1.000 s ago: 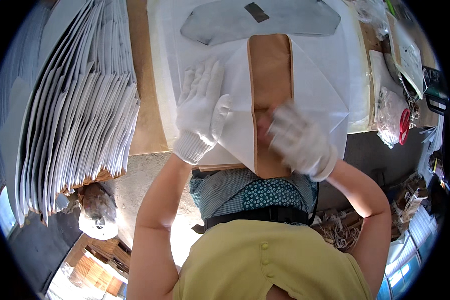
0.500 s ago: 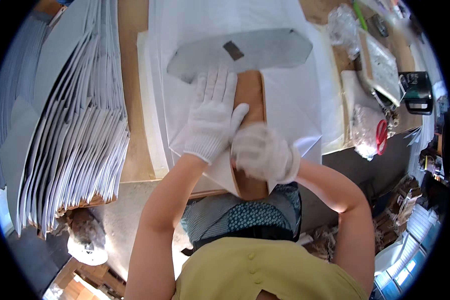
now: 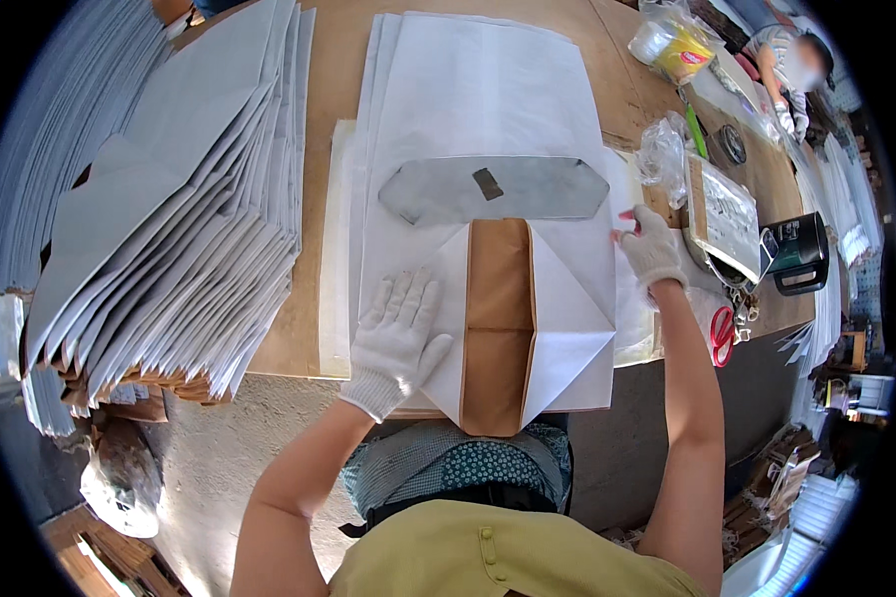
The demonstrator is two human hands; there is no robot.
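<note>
A white paper bag [image 3: 577, 284] lies in front of me, its bottom end folded out into pointed flaps around a strip of brown inner paper [image 3: 498, 298]. My left hand [image 3: 398, 333], in a white knit glove, rests flat on the bag's left flap with its fingers stretched out. To the right of the bag, my gloved right hand [image 3: 652, 244] hovers near the edge of the white sheets, fingers apart and reddish at the tips, with nothing visible in it. Just beyond the brown strip, a grey translucent plate [image 3: 538, 189] with cut corners and a dark patch lies across the bag.
White folded paper bags [image 3: 184, 269] stand in a large fanned stack at the left. On the right are a white block-like container [image 3: 724, 219], a dark green mug [image 3: 798, 254], red-handled scissors [image 3: 722, 333] and crumpled plastic [image 3: 662, 149]. Another person [image 3: 791, 70] is at the far right.
My right hand has moved from the brown strip out to the right, off the bag. The left hand has slid nearer to me, off the strip's edge onto the left flap. The view has shifted.
</note>
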